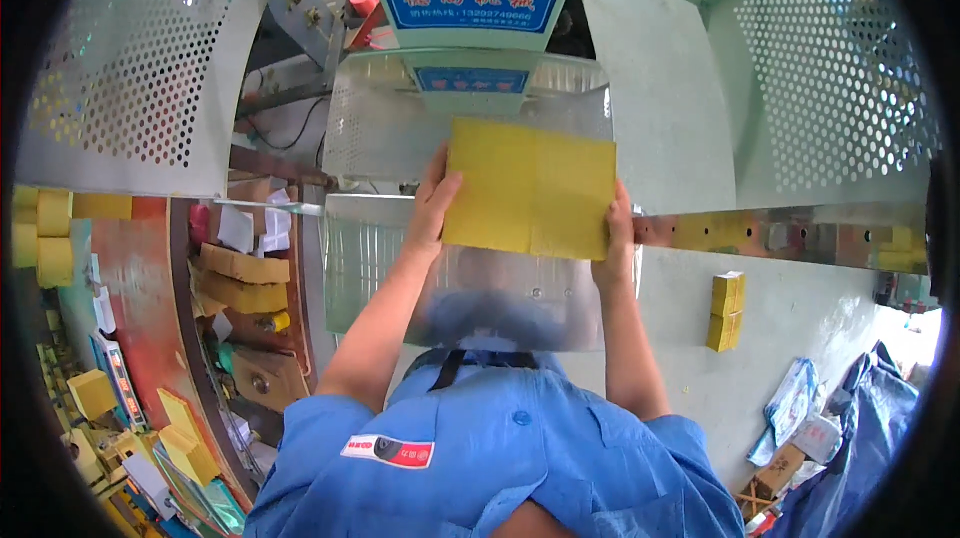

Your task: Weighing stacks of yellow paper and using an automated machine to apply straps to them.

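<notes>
Blue shirt [480, 448] lies nearest. Left hand [433, 203] grips the yellow slab [530, 188] by its left edge; it is held above the metal table [362, 248]. Right hand [619, 230] clasps the opposite edge, presumably to keep it level.

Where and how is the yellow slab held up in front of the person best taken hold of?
The yellow slab is probably best gripped by its two short edges, coming in from left and right: it is flat-faced and wider than deep, so opposite edges should balance it. The left grip and right grip hold it there.
</notes>
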A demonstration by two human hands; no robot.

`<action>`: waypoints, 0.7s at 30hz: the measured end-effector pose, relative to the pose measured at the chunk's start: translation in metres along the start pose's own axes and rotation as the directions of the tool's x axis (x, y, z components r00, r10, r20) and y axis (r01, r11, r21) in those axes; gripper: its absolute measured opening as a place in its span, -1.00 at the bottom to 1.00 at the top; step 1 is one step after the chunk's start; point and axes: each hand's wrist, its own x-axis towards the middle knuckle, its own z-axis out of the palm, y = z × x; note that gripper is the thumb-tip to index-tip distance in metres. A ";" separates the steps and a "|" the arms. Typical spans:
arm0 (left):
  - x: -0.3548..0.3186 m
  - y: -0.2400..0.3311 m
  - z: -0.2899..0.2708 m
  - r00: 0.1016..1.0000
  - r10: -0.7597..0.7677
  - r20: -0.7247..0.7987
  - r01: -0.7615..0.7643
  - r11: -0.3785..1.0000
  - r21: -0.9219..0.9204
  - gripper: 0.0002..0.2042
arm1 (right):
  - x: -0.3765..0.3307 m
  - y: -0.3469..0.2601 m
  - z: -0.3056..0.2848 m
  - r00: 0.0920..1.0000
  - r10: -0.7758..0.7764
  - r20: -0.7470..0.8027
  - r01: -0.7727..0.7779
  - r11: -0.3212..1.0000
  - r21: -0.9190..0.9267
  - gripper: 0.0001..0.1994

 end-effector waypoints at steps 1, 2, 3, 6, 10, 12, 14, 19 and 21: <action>0.001 -0.001 -0.001 1.000 0.002 0.003 -0.002 1.000 0.001 -0.41 | -0.005 -0.002 0.005 0.999 -0.004 -0.038 0.004 1.000 0.015 -0.26; 0.001 -0.003 -0.001 1.000 0.012 0.008 -0.012 1.000 0.015 -0.39 | -0.007 -0.004 0.008 0.997 -0.007 -0.077 0.009 0.999 0.031 -0.24; -0.002 -0.003 0.000 1.000 0.017 0.012 -0.017 0.999 0.029 -0.37 | -0.009 -0.003 0.008 0.997 -0.008 -0.080 0.011 0.999 0.035 -0.24; -0.008 0.000 0.006 1.000 0.017 -0.002 -0.017 1.000 0.013 -0.33 | -0.014 -0.003 0.010 0.995 0.036 -0.092 -0.030 0.998 0.062 -0.24; -0.010 -0.016 0.004 0.999 0.013 -0.042 -0.014 1.000 -0.010 -0.30 | -0.010 -0.003 0.016 0.995 0.035 -0.093 -0.029 0.998 0.060 -0.28; -0.012 -0.013 0.013 0.998 0.000 -0.065 -0.003 0.999 -0.043 -0.31 | -0.007 -0.004 0.018 0.994 0.036 -0.099 -0.031 0.998 0.048 -0.29; -0.011 -0.012 0.017 0.997 0.035 -0.068 -0.038 0.998 -0.043 -0.32 | -0.002 -0.008 0.021 0.997 0.050 -0.057 -0.045 0.996 0.083 -0.28; -0.015 -0.007 0.024 0.991 0.081 -0.109 -0.080 0.997 0.013 -0.36 | 0.005 -0.011 0.016 1.000 0.024 0.008 -0.025 0.997 0.076 -0.25; -0.014 -0.006 0.026 0.992 0.059 -0.110 -0.060 0.998 -0.001 -0.39 | 0.005 -0.009 0.012 0.999 0.005 0.033 -0.007 0.997 0.071 -0.24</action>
